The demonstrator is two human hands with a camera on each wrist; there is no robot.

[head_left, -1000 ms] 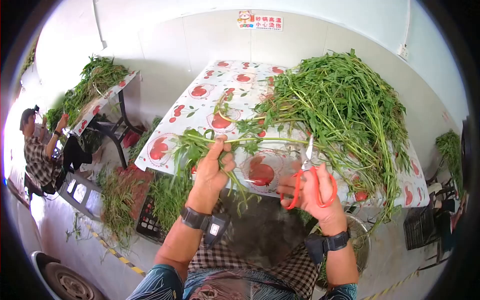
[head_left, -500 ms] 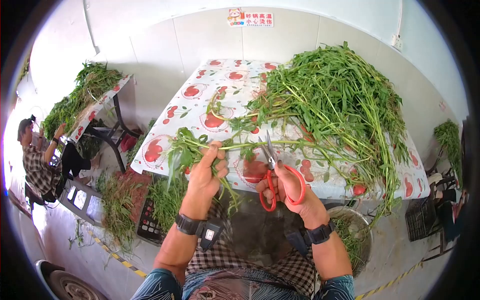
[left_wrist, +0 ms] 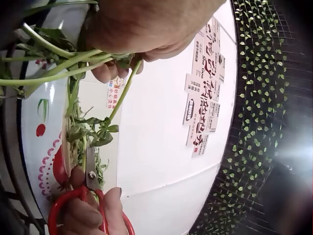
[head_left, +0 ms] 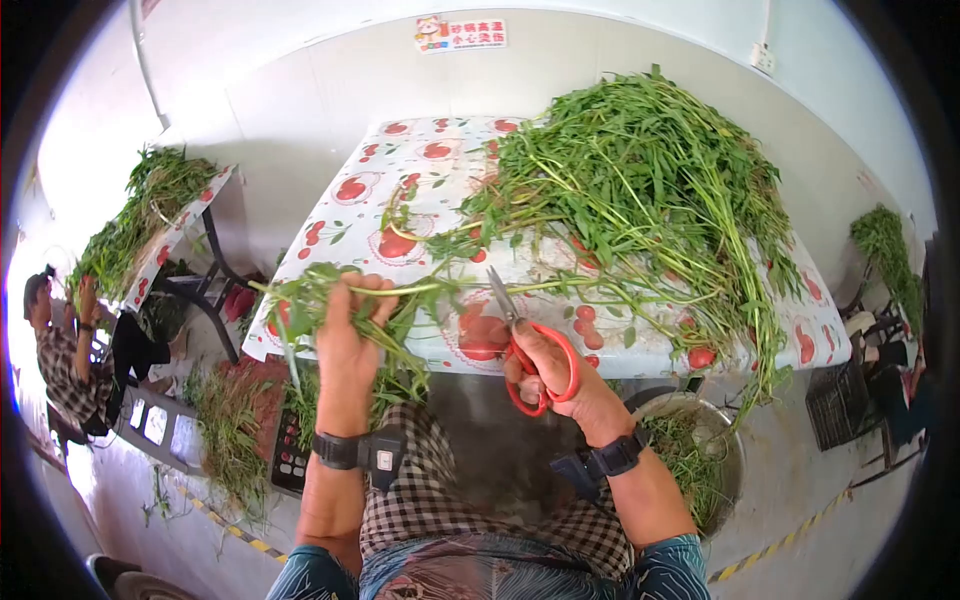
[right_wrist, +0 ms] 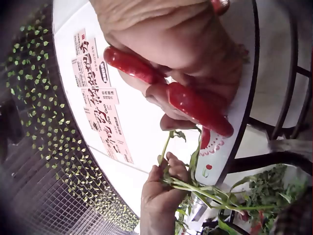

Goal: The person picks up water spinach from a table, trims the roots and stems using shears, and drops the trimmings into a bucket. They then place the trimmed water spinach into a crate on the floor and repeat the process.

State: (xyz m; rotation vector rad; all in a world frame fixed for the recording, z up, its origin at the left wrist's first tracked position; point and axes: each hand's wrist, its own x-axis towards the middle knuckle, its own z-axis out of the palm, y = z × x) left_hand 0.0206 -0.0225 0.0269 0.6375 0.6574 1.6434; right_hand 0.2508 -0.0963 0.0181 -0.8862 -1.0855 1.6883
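Note:
My left hand (head_left: pixel 347 325) grips a bunch of leafy green stems (head_left: pixel 420 290) at the table's front edge; the stems run right toward the big pile of greens (head_left: pixel 640 190). In the left wrist view its fingers (left_wrist: pixel 122 68) curl round the stems (left_wrist: pixel 73 63). My right hand (head_left: pixel 545 370) holds red-handled scissors (head_left: pixel 530 350), blades pointing up at the stems just right of the left hand. The right wrist view shows the red handles (right_wrist: pixel 190 103) in that hand and the left hand (right_wrist: pixel 161 196) with its bunch beyond.
The table (head_left: pixel 420 150) wears a white cloth printed with red fruit. A metal basin (head_left: pixel 700 460) with cut greens sits on the floor at right, a dark crate (head_left: pixel 300 440) with greens at left. Another person (head_left: pixel 60 340) sits by a second table piled with greens (head_left: pixel 140 210).
The left hand with its bunch has shifted left along the table edge. The right hand brought the scissors down and left, close to the held stems.

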